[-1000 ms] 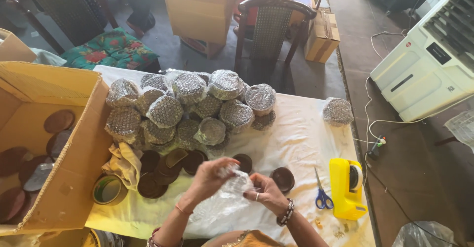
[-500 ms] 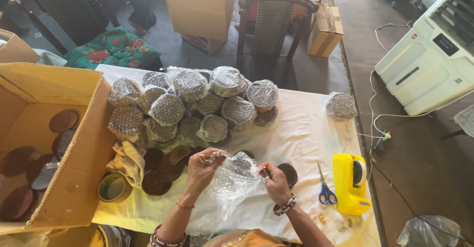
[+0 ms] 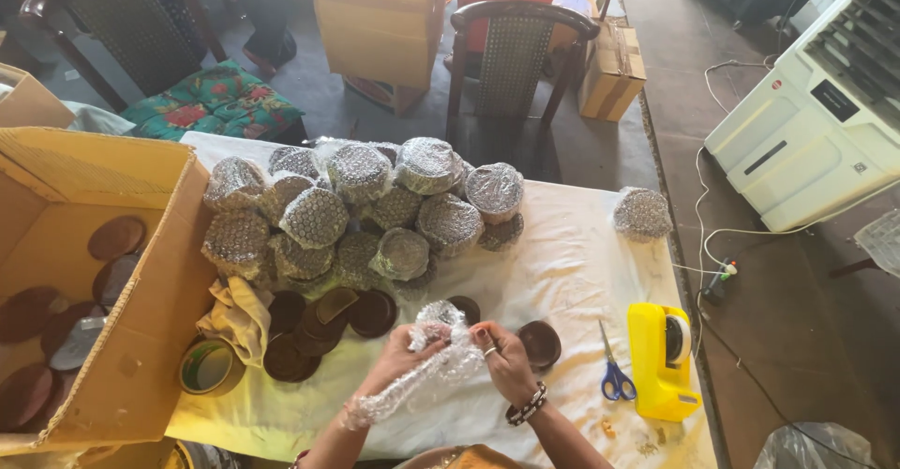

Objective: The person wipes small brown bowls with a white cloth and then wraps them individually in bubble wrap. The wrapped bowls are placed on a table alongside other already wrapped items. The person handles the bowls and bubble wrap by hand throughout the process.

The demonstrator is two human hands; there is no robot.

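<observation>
My left hand (image 3: 401,360) and my right hand (image 3: 504,357) meet above the white-covered table (image 3: 572,272), both gripping a round item half wrapped in clear bubble wrap (image 3: 441,355). A loose tail of the wrap trails down to the left of my left wrist. Bare dark brown discs (image 3: 323,324) lie in a small heap just left of my hands, and one more disc (image 3: 541,342) sits right beside my right hand. Behind them rises a pile of several bubble-wrapped bundles (image 3: 361,211).
An open cardboard box (image 3: 131,328) holding brown discs stands at the left. A tape roll (image 3: 206,366) and beige cloth (image 3: 239,314) lie beside it. Blue scissors (image 3: 614,371) and a yellow tape dispenser (image 3: 661,361) rest at the right. One wrapped bundle (image 3: 642,212) sits apart.
The wrap was spread loosely under my hands; now it is gathered tightly round the item, and both hands have closed in on it.
</observation>
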